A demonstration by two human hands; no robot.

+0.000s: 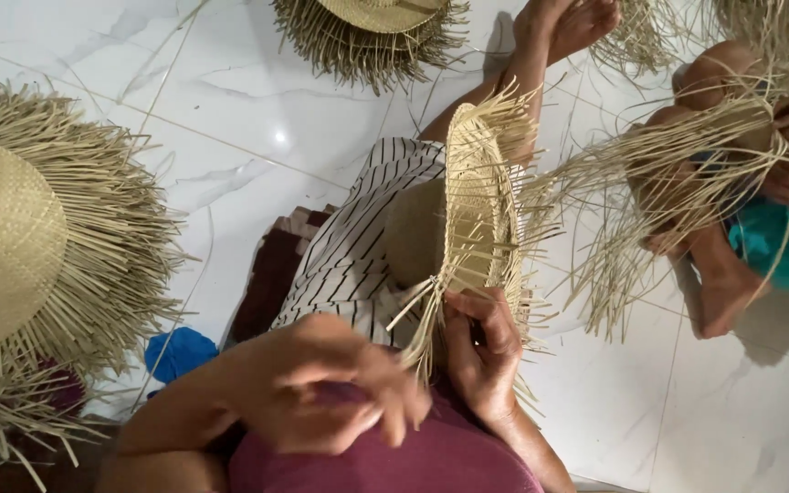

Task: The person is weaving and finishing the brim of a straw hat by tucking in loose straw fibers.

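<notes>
Left hand (340, 388) at lower centre, fingers curled, pinching loose straw strands (417, 333), right hand (486, 351) beside it gripping the brim of the upright straw hat (477, 205) just above, centre frame.

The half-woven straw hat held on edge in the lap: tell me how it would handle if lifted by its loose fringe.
The straw hat probably weighs little: thin fingers of the right hand keep it on edge. Its woven brim looks fairly stiff, standing upright unsupported. The unwoven strands near the left hand splay and droop, so they would likely bend or slip rather than carry it.
</notes>
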